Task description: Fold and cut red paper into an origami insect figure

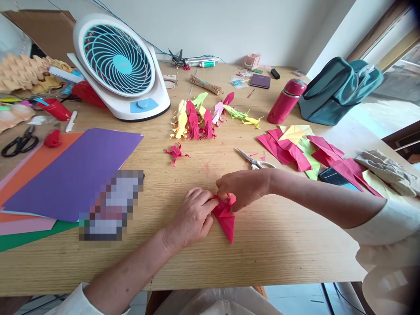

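near the front edge of the wooden table (278, 249), the left hand (193, 215) presses its closed fingers on a folded red paper (227, 222) while the right hand (244, 186) pinches its top corner; a slip could skew the crease or tear the tip.

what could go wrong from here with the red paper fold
The scissors lie just beyond the right hand; a reach forward might catch them.
That hand and the left hand both pinch the red paper at its top, so a hard tug may tear it.
The fan faces the table; if it blows, the folded paper figures near it could scatter.
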A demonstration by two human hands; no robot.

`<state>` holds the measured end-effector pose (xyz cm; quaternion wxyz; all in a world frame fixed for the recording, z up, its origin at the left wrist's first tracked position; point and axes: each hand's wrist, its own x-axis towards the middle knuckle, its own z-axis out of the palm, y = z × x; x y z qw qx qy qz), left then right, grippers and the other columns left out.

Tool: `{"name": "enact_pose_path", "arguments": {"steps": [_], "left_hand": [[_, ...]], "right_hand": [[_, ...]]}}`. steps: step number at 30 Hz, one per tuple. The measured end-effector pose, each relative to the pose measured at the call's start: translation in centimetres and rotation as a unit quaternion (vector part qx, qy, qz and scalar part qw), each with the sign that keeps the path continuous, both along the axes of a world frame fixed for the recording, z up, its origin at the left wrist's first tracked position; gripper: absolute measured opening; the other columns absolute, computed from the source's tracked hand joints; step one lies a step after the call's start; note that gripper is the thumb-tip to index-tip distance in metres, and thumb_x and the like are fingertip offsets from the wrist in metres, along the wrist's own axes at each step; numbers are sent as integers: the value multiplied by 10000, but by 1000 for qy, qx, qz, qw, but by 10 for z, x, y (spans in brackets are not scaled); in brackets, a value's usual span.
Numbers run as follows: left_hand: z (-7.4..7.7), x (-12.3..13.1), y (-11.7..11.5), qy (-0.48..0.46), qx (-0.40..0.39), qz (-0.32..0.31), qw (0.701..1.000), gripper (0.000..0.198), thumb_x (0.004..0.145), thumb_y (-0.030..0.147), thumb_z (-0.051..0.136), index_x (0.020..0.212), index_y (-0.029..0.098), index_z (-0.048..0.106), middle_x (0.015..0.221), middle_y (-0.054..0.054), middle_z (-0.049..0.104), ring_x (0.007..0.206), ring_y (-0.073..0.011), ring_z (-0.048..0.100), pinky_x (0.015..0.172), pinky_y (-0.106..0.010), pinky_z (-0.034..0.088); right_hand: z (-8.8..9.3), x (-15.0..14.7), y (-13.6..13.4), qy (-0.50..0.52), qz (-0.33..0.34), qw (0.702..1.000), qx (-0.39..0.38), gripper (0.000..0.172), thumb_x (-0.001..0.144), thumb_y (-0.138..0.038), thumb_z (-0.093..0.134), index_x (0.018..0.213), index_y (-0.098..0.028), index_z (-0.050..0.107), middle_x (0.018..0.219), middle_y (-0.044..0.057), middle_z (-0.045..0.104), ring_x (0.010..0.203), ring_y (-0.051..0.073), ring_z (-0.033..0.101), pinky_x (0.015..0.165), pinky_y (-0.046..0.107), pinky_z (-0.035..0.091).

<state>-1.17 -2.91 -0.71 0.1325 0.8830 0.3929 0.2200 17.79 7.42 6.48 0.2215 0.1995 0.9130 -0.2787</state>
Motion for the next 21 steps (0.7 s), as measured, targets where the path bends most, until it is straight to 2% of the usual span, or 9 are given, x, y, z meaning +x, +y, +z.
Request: {"name": "enact_pose_path", "arguments": {"steps": [2,5,8,13,17,21], "left_hand": [[4,0,1,12,-17,-8,1000,309,803,65,499,1045,150,672,988,-92,621,949,-251,527,947,-461,434],[9,-1,4,26,-27,-19,999,265,825,126,523,1035,167,679,1000,-89,628,965,-262,531,949,-478,411],[13,-1,9,38,-32,-21,999,244,877,235,568,1088,197,684,1031,-77,643,995,-266,538,973,-492,386],[19,1,18,86,-41,-16,995,217,909,372,638,1052,222,702,1027,-58,650,1018,-269,539,1031,-527,322],[21,7,24,110,-56,-10,992,142,910,342,665,1005,241,698,997,-37,659,998,-268,535,930,-488,355],[20,16,27,105,-91,-15,990,45,896,176,653,900,212,680,990,-45,640,990,-250,543,854,-412,388]], "right_hand": [[1,-1,1,-7,-10,999,-42,100,782,-260,721,840,-184,693,906,13,661,782,157,584,628,270,359],[-1,-1,3,-12,-21,995,-95,97,778,-236,708,869,-203,713,837,-22,679,759,143,588,641,263,374],[-6,3,5,-20,-18,996,-90,54,778,-235,674,795,-206,717,794,-21,661,706,138,555,605,268,349],[-10,13,2,-3,-30,998,-58,112,792,-243,647,690,-197,637,751,-8,627,667,141,518,595,278,331],[-9,21,-2,15,-51,996,-66,50,777,-170,634,747,-199,662,828,5,655,725,152,547,641,276,356],[-10,27,-8,42,-62,993,-95,174,790,-83,581,830,-204,700,951,13,668,807,152,575,697,264,384]]}}
